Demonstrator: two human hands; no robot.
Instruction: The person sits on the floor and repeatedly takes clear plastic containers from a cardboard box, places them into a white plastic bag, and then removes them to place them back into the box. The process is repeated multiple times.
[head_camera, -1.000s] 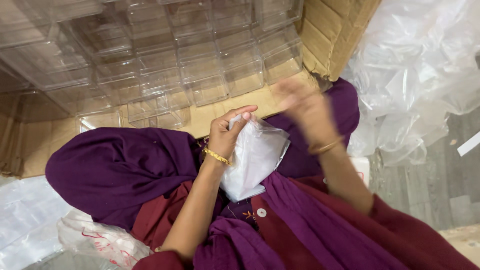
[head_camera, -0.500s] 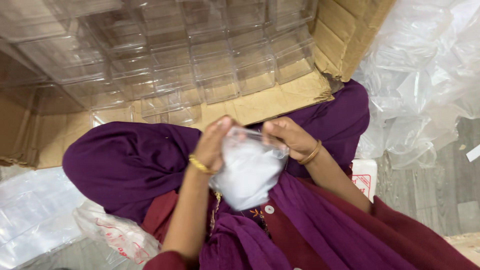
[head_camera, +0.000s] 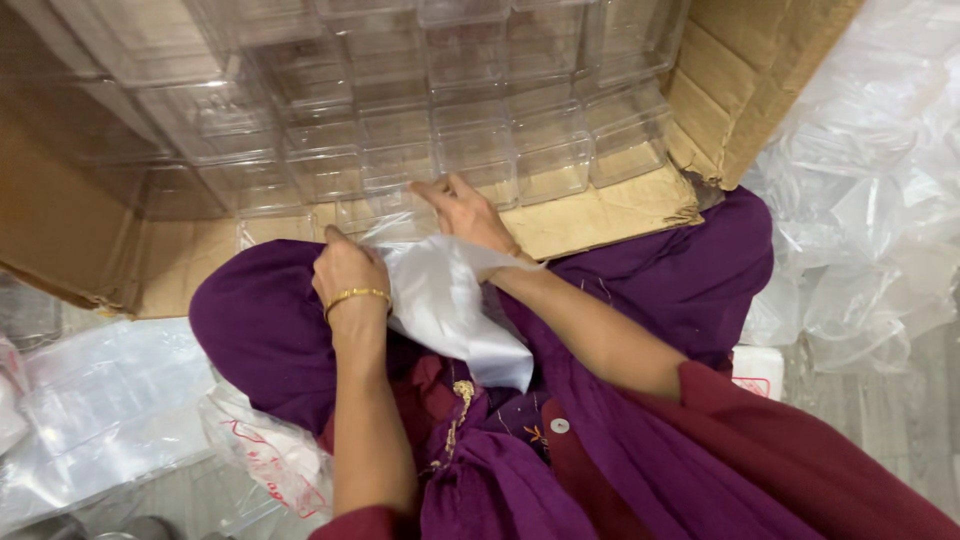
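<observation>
My left hand (head_camera: 345, 272), with a gold bangle at the wrist, pinches the upper edge of a translucent white plastic bag (head_camera: 455, 315) that hangs over my purple-clothed lap. My right hand (head_camera: 462, 212) reaches past the bag's mouth. Its fingers lie spread and flat on a clear plastic box (head_camera: 385, 215) at the front edge of the cardboard carton (head_camera: 610, 212). I cannot tell whether those fingers grip the box. Behind it, rows of the same clear plastic boxes (head_camera: 470, 130) fill the carton.
The carton's brown wall (head_camera: 740, 70) rises at the right. Crumpled clear plastic sheeting (head_camera: 870, 200) lies to the right of it. More clear bags (head_camera: 90, 410) and a printed bag (head_camera: 270, 455) rest on the floor at my left. A small white packet (head_camera: 757, 370) sits by my right arm.
My right hand has let go of the bag and moved forward onto a clear box. My left hand still holds the bag, which now hangs lower and slacker.
</observation>
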